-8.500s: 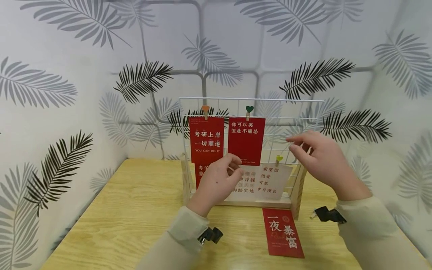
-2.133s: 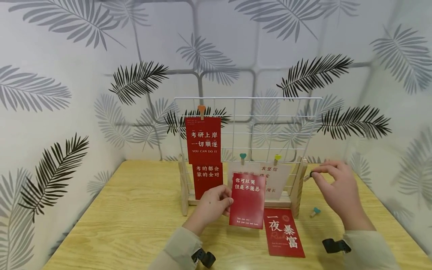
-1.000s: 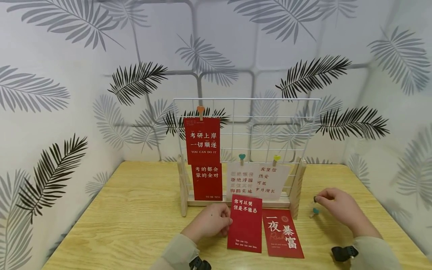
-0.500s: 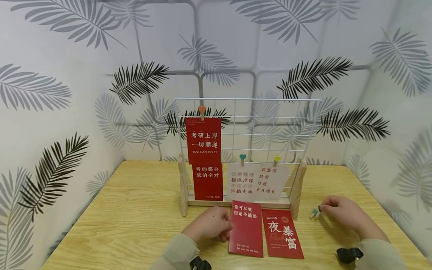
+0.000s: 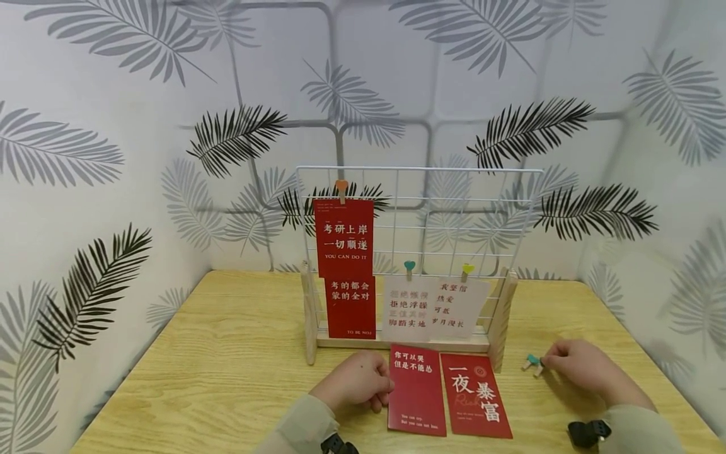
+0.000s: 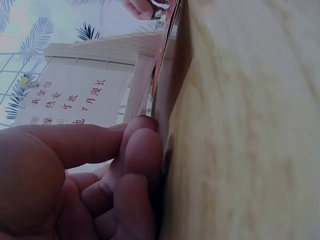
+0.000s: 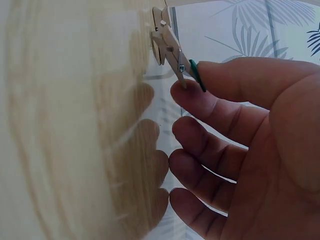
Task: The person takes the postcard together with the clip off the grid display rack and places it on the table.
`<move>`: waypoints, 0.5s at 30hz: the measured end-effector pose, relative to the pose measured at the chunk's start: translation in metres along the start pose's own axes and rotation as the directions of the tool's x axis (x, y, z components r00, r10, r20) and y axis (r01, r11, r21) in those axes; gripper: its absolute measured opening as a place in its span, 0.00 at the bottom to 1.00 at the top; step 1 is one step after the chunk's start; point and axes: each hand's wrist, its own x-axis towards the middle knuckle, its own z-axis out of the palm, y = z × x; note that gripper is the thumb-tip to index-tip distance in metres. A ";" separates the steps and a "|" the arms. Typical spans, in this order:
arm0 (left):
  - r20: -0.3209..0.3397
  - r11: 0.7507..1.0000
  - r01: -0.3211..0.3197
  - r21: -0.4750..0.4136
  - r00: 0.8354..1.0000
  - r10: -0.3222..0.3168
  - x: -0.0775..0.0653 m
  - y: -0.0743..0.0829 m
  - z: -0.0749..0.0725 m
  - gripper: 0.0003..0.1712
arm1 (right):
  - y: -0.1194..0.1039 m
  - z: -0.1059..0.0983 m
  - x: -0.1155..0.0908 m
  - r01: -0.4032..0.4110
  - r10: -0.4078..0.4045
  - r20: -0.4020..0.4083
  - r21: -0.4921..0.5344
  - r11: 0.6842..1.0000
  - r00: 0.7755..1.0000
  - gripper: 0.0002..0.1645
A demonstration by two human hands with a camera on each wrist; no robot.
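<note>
My left hand [image 5: 360,381] pinches the left edge of a red card [image 5: 416,394] with white writing. In the left wrist view the card shows almost edge-on at my fingertips, close to the tabletop. My right hand [image 5: 581,369] holds a small wooden clothespin [image 7: 171,46] with a dark green heart between thumb and index finger, low at the table. Beside it lies another clothespin [image 5: 531,360] with a teal heart. A second red card [image 5: 478,397] lies flat to the right of the held one.
Behind the cards stands a white wire grid rack [image 5: 420,169] on wooden feet. Two red cards [image 5: 344,239] hang on its left under an orange clip [image 5: 341,189]. Pale cards [image 5: 405,309] hang lower right under teal and yellow clips. A leaf-patterned wall closes the back.
The red card came off the rack earlier and has been lowered to the table by my left hand. My right hand has brought the green-heart clothespin down beside the teal one.
</note>
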 end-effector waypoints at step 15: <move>-0.008 0.999 0.015 -0.036 1.000 -0.015 0.004 -0.003 0.003 0.08 | -0.001 0.001 0.002 -0.038 0.039 0.008 -0.050 0.998 0.999 0.12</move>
